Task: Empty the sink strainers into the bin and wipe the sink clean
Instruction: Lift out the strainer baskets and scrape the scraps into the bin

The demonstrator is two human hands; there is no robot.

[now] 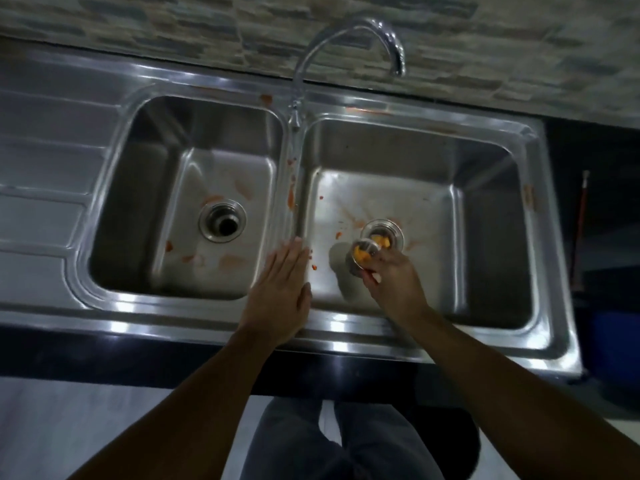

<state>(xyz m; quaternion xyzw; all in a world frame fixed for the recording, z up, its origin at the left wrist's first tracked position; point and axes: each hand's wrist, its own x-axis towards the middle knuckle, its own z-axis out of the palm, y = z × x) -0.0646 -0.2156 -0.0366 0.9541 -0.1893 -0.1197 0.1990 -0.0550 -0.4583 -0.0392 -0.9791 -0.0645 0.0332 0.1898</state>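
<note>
A steel double sink [332,327] is smeared with orange-red stains in both basins. My right hand [394,282] grips a metal strainer [362,254] holding orange food scraps, lifted just off the right basin's drain [382,233], where more orange scraps show. The left basin's drain [222,222] is a dark open hole with no strainer visible in it. My left hand [282,289] lies flat with straight fingers over the divider between the basins, near the front rim.
A curved chrome tap [346,46] rises behind the divider. A ribbed draining board [41,188] lies to the left. Dark counter [602,161] and a thin red-handled tool [581,216] lie to the right, with something blue [616,344] below.
</note>
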